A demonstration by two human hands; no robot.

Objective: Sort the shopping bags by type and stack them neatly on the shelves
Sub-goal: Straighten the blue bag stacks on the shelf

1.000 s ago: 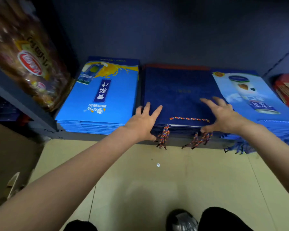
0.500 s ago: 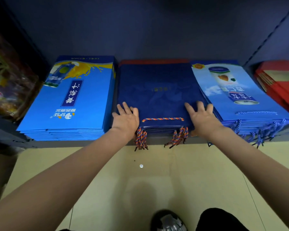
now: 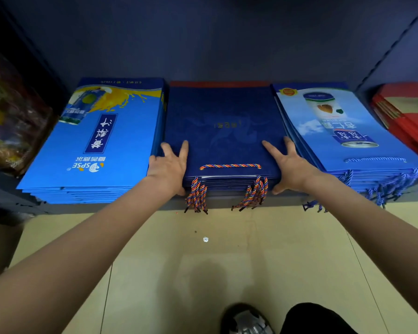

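This looks like a shop or its stockroom. A dark metal shelf (image 3: 227, 201) with a slotted upright at its right end carries flat stacks of printed paper gift bags side by side: light blue juice bags (image 3: 99, 145) at the left edge, navy bags (image 3: 222, 131) with braided cord handles in the middle, pale blue almond-drink bags (image 3: 336, 131) beside them, and red bags (image 3: 405, 116) at the right. Packaged snacks (image 3: 7, 116) sit on the neighbouring shelf to the left. The floor (image 3: 179, 261) is plain beige tile.
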